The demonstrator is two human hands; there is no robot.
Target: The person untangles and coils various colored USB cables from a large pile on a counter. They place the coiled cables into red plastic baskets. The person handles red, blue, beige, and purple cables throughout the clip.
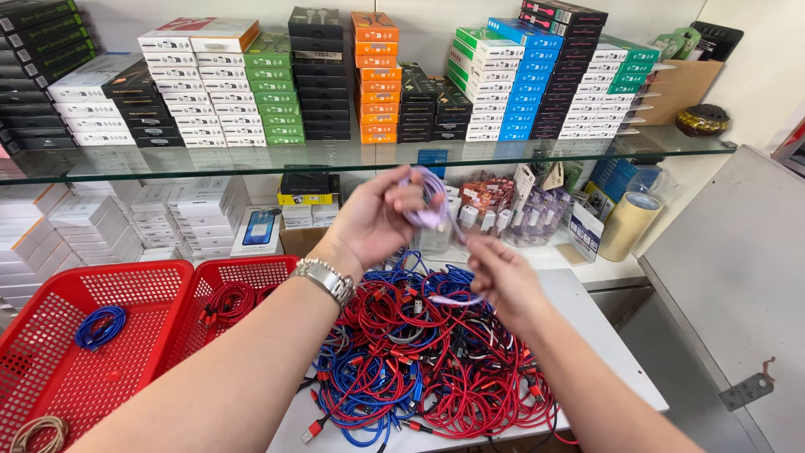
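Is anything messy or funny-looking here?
Yes: a big tangled heap of red and blue cables sprawls on the white table, some hanging off its front edge. The boxes on the glass shelf are stacked neatly. The left hand and right hand hold a pale purple cable.

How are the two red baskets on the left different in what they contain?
The left red basket holds a coiled blue cable and, at its near corner, a beige coil; the right red basket holds only red cables. The left basket shows much bare floor; the right one is partly hidden by the left arm. Both are perforated red plastic, side by side.
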